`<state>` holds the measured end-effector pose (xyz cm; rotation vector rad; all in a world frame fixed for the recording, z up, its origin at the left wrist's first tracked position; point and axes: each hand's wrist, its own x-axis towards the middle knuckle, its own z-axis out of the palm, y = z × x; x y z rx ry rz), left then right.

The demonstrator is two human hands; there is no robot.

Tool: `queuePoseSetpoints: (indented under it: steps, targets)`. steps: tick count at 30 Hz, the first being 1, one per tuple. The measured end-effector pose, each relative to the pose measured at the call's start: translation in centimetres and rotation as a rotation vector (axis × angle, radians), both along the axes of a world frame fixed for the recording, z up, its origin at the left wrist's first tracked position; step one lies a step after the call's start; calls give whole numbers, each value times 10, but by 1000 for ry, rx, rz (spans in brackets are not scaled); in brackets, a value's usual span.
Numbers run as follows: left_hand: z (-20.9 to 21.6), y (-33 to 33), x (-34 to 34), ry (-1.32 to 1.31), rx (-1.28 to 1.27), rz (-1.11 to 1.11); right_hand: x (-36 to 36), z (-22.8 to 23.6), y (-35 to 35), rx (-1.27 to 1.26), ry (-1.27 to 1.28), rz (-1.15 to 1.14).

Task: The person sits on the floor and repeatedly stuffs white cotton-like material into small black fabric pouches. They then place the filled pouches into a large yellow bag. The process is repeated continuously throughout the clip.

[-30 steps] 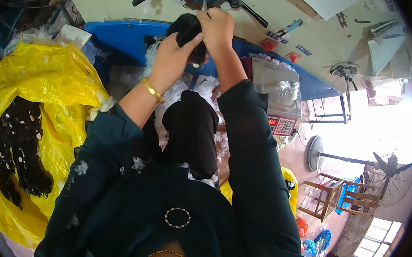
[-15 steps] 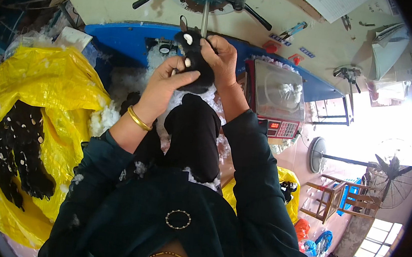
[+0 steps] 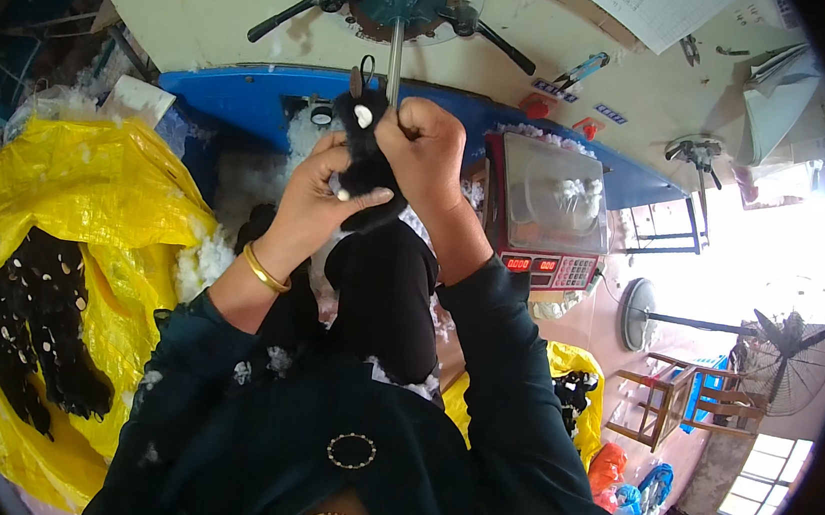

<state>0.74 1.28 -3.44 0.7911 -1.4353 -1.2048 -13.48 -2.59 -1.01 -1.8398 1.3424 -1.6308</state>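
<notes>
Good handling here is likely depending on the left hand (image 3: pixel 319 192) steadying the toy (image 3: pixel 367 164) without squashing it, near the tube's (image 3: pixel 395 60) tip, and on the right hand (image 3: pixel 428 154) pinching without tugging. The left grip is holding the lower body, thumb spread across it; the right grip, fingers tightly curled, is pinching its side.

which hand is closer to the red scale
Right. The right hand is just left of the red scale, at the black plush toy's right edge; the left hand is farther left, holding the toy's lower part.
</notes>
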Motion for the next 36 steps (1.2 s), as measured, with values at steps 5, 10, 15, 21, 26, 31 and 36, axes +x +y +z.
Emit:
queuePoseSetpoints:
  steps: [5, 10, 15, 21, 26, 31, 36]
  targets:
    - [11, -38, 5, 231, 386, -225, 3, 14, -34, 71, -10, -75]
    - [-17, -32, 37, 221, 322, -331, -2, -1, -2, 51, -99, 75]
    - [-7, -30, 29, 279, 479, -308, -16, -12, 9, 64, -238, 263]
    - [-14, -8, 2, 406, 451, -240, -34, -17, 16, 149, -285, 341]
    - [-12, 4, -12, 362, 259, -60, -22, 16, 49, 53, 103, 199]
    - [-14, 17, -19, 48, 115, 162, -2, 9, 48, 57, 216, 26]
    - [25, 20, -31, 249, 341, 103, -18, 21, 17, 335, -367, 61]
